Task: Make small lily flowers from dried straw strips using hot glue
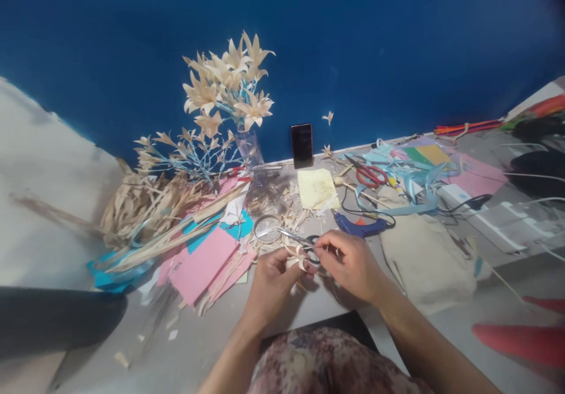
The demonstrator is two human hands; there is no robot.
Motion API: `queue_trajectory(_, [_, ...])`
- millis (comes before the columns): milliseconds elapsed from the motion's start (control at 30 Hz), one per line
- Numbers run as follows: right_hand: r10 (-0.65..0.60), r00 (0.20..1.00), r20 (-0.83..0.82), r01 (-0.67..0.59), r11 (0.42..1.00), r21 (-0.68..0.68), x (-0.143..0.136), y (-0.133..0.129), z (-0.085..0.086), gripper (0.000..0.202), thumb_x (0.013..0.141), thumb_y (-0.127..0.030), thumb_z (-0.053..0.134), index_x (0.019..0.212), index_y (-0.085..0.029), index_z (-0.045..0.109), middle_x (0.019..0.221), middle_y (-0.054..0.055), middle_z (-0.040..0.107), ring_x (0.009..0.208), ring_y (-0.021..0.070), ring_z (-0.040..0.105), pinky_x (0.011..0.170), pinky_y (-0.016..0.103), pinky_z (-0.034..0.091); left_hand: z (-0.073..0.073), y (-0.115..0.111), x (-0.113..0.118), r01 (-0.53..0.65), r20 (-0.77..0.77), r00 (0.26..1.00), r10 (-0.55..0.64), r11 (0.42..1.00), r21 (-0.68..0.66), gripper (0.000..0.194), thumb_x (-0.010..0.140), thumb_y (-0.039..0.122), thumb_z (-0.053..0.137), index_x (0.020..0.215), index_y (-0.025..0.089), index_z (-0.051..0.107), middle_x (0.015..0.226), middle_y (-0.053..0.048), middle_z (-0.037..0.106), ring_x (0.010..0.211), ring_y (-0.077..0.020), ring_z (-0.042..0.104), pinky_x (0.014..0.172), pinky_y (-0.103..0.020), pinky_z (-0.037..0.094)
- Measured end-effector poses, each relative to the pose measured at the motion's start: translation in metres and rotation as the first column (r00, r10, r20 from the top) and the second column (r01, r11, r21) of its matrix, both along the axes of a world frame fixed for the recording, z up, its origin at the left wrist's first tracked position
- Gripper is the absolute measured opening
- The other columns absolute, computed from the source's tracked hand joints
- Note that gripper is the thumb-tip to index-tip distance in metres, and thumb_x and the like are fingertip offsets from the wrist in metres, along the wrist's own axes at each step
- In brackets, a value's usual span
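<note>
My left hand [276, 276] pinches a small cream flower [296, 260] with curled petals, made from a pale, husk-like material. Close beside it on the right, my right hand [353, 264] has its fingers drawn together. Whatever is between those fingertips is too small to make out. Scissors [291, 236] with silver blades and black handles lie just behind the flower; the right fingers overlap the handles, and I cannot tell whether they touch. A roll of tape [266, 229] sits at the blade tips, among pale scraps [289, 205].
Behind stands a clear vase [249, 146] of cream flowers [229, 76], near an upright phone [302, 145]. Pink sheets [205, 264] and dried husks [132, 205] lie left. On the right are a blue glue gun [359, 225], red-handled scissors [371, 175], beige cloth [428, 258] and power strips [485, 220].
</note>
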State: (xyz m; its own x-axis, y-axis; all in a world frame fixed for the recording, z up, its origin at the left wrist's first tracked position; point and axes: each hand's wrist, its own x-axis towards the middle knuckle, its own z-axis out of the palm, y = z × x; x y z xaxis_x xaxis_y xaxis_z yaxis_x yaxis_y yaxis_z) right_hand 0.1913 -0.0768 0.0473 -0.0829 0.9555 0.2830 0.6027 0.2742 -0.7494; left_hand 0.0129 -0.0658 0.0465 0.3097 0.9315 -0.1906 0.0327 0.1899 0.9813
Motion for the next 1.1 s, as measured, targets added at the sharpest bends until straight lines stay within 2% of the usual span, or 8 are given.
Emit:
queue_trajectory(200, [0.078, 0.996, 0.045, -0.08, 0.996, 0.028, -0.001, -0.003, 0.001, 0.011, 0.084, -0.014, 0.057, 0.077, -0.02, 0.063, 0.07, 0.001, 0.065, 0.064, 0.0142, 0.056, 0.06, 0.025, 0.036, -0.001, 0.001, 0.0, 0.022, -0.007, 1.0, -0.022, 1.0, -0.018, 0.018, 0.081, 0.032, 0.07, 0.074, 0.016, 0.07, 0.067, -0.007, 0.075, 0.058, -0.0208, 0.07, 0.059, -0.029, 0.052])
queue_trajectory(333, [0.098, 0.993, 0.062, -0.1, 0.994, 0.033, -0.002, -0.003, -0.003, 0.01, 0.084, -0.014, 0.058, 0.078, -0.02, 0.063, 0.071, 0.0, 0.065, 0.064, 0.0137, 0.057, 0.061, 0.025, 0.035, 0.004, 0.0, 0.001, 0.044, -0.076, 0.996, -0.038, 0.996, 0.082, 0.017, 0.082, 0.03, 0.068, 0.073, 0.016, 0.072, 0.067, -0.006, 0.074, 0.061, -0.0189, 0.067, 0.061, -0.027, 0.05])
queue_trajectory(467, [0.084, 0.992, 0.097, -0.089, 0.995, 0.053, -0.003, -0.003, -0.005, 0.011, 0.085, -0.013, 0.058, 0.078, -0.02, 0.063, 0.074, 0.001, 0.067, 0.066, 0.0145, 0.058, 0.062, 0.026, 0.035, 0.006, 0.0, 0.0, 0.058, -0.116, 0.992, -0.039, 0.983, 0.171, 0.03, 0.09, 0.035, 0.057, 0.073, 0.017, 0.073, 0.071, -0.007, 0.074, 0.069, -0.0197, 0.067, 0.067, -0.028, 0.049])
queue_trajectory(533, [0.079, 0.99, 0.117, -0.087, 0.994, 0.064, -0.004, -0.003, -0.005, 0.01, 0.085, -0.014, 0.058, 0.079, -0.02, 0.063, 0.076, 0.002, 0.068, 0.069, 0.0154, 0.059, 0.064, 0.026, 0.036, 0.003, 0.001, 0.0, 0.038, -0.104, 0.994, -0.02, 0.983, 0.177, 0.033, 0.092, 0.037, 0.054, 0.072, 0.017, 0.072, 0.072, -0.007, 0.074, 0.071, -0.0205, 0.067, 0.068, -0.029, 0.049])
queue_trajectory(700, [0.077, 0.985, 0.154, -0.093, 0.991, 0.094, -0.007, -0.003, -0.005, 0.01, 0.088, -0.016, 0.058, 0.082, -0.02, 0.065, 0.076, 0.003, 0.067, 0.07, 0.0159, 0.059, 0.065, 0.026, 0.037, -0.004, 0.002, 0.005, -0.047, -0.091, 0.994, 0.062, 0.986, 0.16, 0.025, 0.083, 0.035, 0.066, 0.066, 0.017, 0.069, 0.063, -0.004, 0.07, 0.061, -0.0178, 0.063, 0.06, -0.026, 0.047])
queue_trajectory(833, [0.091, 0.987, 0.135, -0.104, 0.99, 0.093, -0.007, -0.003, -0.005, 0.011, 0.088, -0.015, 0.057, 0.083, -0.02, 0.065, 0.076, 0.003, 0.068, 0.07, 0.016, 0.059, 0.066, 0.026, 0.037, -0.007, 0.004, 0.003, -0.109, -0.098, 0.987, 0.13, 0.975, 0.192, 0.024, 0.087, 0.031, 0.063, 0.068, 0.018, 0.069, 0.066, -0.003, 0.072, 0.065, -0.0166, 0.064, 0.065, -0.025, 0.048])
queue_trajectory(933, [0.08, 0.992, 0.098, -0.089, 0.992, 0.091, -0.007, -0.004, -0.005, 0.012, 0.087, -0.013, 0.056, 0.08, -0.02, 0.064, 0.075, 0.003, 0.067, 0.068, 0.0155, 0.058, 0.065, 0.026, 0.037, -0.01, 0.005, 0.0, -0.142, -0.028, 0.989, 0.146, 0.981, 0.132, 0.023, 0.088, 0.032, 0.063, 0.07, 0.018, 0.067, 0.067, -0.003, 0.071, 0.063, -0.0154, 0.064, 0.065, -0.025, 0.049])
queue_trajectory(1100, [0.017, 1.0, 0.02, -0.018, 0.999, 0.044, -0.007, -0.003, -0.007, 0.013, 0.086, -0.014, 0.055, 0.078, -0.02, 0.063, 0.071, 0.002, 0.065, 0.064, 0.0151, 0.057, 0.063, 0.026, 0.038, -0.02, 0.004, 0.0, -0.137, 0.283, 0.948, 0.147, 0.989, -0.054, 0.022, 0.087, 0.031, 0.065, 0.069, 0.018, 0.062, 0.064, 0.0, 0.068, 0.058, -0.0135, 0.059, 0.059, -0.025, 0.05])
